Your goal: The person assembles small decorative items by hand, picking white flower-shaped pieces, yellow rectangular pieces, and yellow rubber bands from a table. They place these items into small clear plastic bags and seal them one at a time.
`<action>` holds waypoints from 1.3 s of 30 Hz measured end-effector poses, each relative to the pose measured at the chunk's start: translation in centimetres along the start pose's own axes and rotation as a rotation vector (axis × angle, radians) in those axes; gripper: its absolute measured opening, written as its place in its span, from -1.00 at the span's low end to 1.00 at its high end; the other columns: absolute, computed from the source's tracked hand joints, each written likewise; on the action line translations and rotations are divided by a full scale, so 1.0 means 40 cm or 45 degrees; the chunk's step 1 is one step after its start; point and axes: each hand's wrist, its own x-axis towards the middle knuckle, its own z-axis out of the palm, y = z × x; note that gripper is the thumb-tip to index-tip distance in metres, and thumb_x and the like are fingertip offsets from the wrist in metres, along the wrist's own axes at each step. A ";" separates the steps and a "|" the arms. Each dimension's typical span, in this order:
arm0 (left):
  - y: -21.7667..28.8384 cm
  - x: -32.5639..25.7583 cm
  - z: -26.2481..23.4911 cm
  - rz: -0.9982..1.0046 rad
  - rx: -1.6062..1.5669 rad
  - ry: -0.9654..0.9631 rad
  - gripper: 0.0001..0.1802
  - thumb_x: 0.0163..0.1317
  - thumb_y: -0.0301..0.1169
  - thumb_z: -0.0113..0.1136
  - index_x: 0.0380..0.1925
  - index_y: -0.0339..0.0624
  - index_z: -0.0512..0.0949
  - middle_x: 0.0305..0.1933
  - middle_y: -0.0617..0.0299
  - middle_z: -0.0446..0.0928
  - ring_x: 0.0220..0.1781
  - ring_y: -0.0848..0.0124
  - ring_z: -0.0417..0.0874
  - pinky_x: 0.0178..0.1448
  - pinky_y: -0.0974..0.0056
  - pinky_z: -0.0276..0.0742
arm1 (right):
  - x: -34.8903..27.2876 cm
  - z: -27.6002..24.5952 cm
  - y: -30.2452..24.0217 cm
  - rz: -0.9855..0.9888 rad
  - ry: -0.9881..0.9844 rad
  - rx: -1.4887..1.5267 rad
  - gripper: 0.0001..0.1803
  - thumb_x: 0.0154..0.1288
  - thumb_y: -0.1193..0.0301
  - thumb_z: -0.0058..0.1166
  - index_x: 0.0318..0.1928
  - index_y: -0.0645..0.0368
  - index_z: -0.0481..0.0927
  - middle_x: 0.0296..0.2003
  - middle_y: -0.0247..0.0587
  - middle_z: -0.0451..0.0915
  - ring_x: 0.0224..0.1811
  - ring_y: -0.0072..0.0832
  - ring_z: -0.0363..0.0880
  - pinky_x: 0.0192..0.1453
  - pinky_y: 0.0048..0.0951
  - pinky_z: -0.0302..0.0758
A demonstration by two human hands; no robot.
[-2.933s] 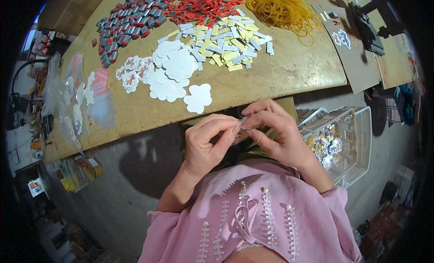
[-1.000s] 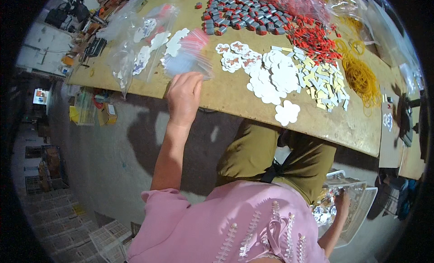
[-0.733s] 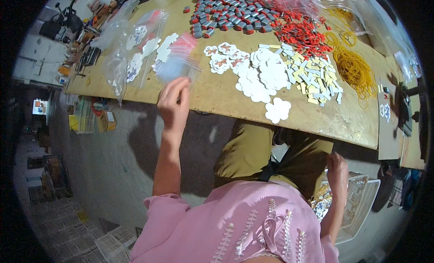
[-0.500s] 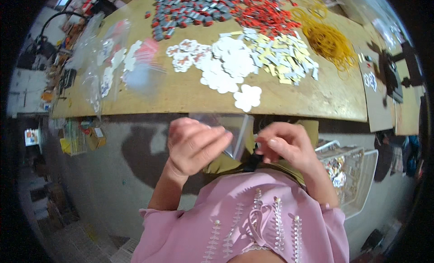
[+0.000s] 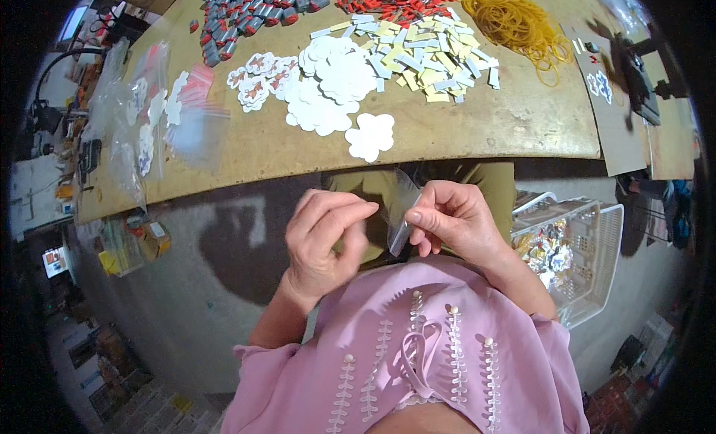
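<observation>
- Since the earlier frames, both hands have come together over the lap: the left hand [image 5: 324, 240], which was stretched out to the plastic bags on the bench a second ago, is now drawn back close to the body, and the right hand [image 5: 455, 221], then down by the basket, has risen to meet it.
- Right hand pinches a small clear plastic bag [image 5: 401, 214] between thumb and fingertips; the bag stands tilted, its top edge pointing to about 12 o'clock.
- Left hand sits just beside the bag at its 9 o'clock, fingers curled with the index finger stretched toward it; whether it touches the film or holds anything I cannot tell.
- Wooden bench [image 5: 522, 113] lies at 12 o'clock from the hands.
- A single white flower-shaped card [image 5: 371, 136] lies near the bench's front edge, with a heap of white flower-shaped cards [image 5: 328, 83] beyond it at 11 o'clock.
- Yellow and white paper strips [image 5: 425, 57] are piled at 1 o'clock from that heap, and yellow rubber bands [image 5: 514, 20] further toward 2 o'clock.
- Grey and red small pieces [image 5: 246, 16] lie at the far edge.
- Clear plastic bags [image 5: 156, 128] spread at 10 o'clock from the left hand.
- A white plastic basket [image 5: 589, 255] with small glittering items stands at 3 o'clock from the right hand, below the bench.
</observation>
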 end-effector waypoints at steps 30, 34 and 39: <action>0.032 -0.002 0.039 0.030 -0.033 -0.350 -0.90 0.24 -0.45 0.38 -0.28 -0.11 0.63 -0.40 0.21 0.52 -0.30 0.20 0.67 -0.24 0.05 0.63 | -0.006 0.002 0.003 0.008 0.288 -0.393 -0.73 0.66 0.40 0.08 -0.28 0.29 0.58 -0.53 -0.37 0.61 -0.52 -0.66 0.58 -0.46 -0.52 0.56; 0.021 -0.007 0.006 0.057 0.044 -0.375 -0.88 0.25 -0.45 0.42 -0.30 -0.13 0.62 -0.38 0.23 0.51 -0.28 0.23 0.66 -0.23 0.14 0.64 | -0.008 0.024 -0.001 -0.787 0.429 -1.295 -0.86 0.38 0.58 0.28 -0.08 0.22 0.64 -0.20 -0.12 0.71 -0.40 -0.42 0.71 -0.37 -0.45 0.64; 0.001 0.007 -0.053 0.165 -0.054 -0.382 -0.87 0.27 -0.40 0.44 -0.26 -0.11 0.66 -0.36 0.26 0.55 -0.28 0.27 0.65 -0.20 0.18 0.65 | -0.027 0.044 -0.064 -0.947 -0.160 -1.813 -0.61 0.15 0.48 0.34 0.03 0.15 0.68 -0.02 -0.18 0.73 -0.05 -0.27 0.77 -0.10 -0.27 0.77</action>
